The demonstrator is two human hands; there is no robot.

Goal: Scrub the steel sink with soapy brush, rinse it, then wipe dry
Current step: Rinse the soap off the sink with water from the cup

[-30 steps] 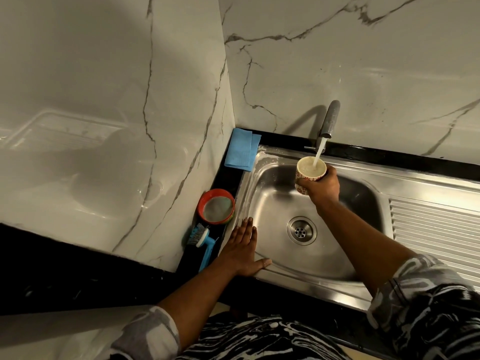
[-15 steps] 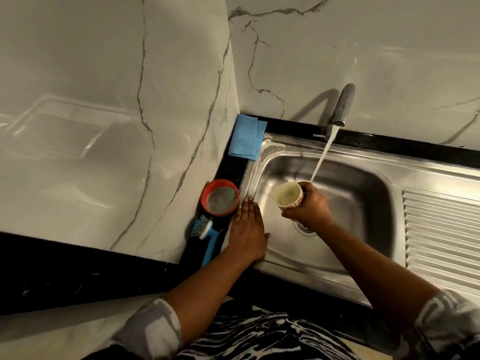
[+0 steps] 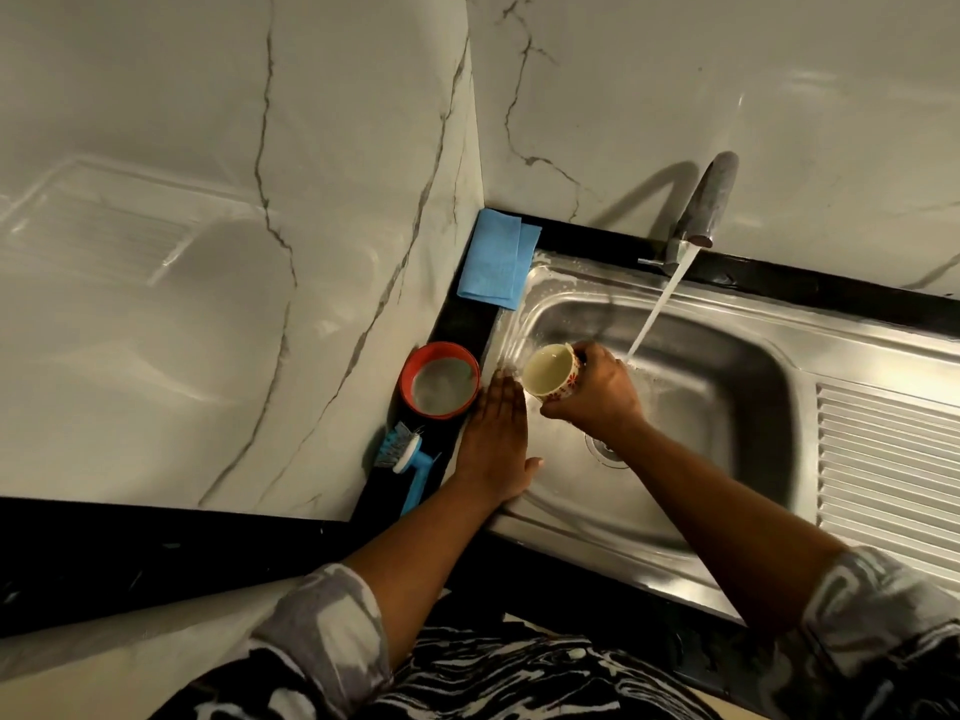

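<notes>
Two pale marble walls (image 3: 208, 252) meet in a corner and fill most of the view. Below them a black tabletop (image 3: 460, 324) carries the steel sink (image 3: 727, 387), whose ribbed drainboard (image 3: 893, 459) stretches off to the right. Foam specks cling to the sink's back left corner. A steel tap (image 3: 706, 205) stands at the back rim, and a stream of water (image 3: 657, 309) slants from it into the basin, landing just right of the right hand.

A folded blue cloth (image 3: 498, 259) lies on the tabletop in the corner, touching the sink's rim. Nearer, a red bowl (image 3: 439, 380) of cloudy liquid sits beside the left rim. In front of the bowl lies the blue brush (image 3: 405, 454), bristles toward the bowl.

The left hand (image 3: 496, 449) lies flat on the sink's left rim, fingers straight and together, grasping nothing. The right hand (image 3: 592, 394) is wrapped around a small flowered cup (image 3: 550, 370), holding it over the basin's left side. The cup is tipped so that its pale inside faces up and left, close to the left fingertips. The drain (image 3: 605, 449) shows partly beneath the right wrist.
</notes>
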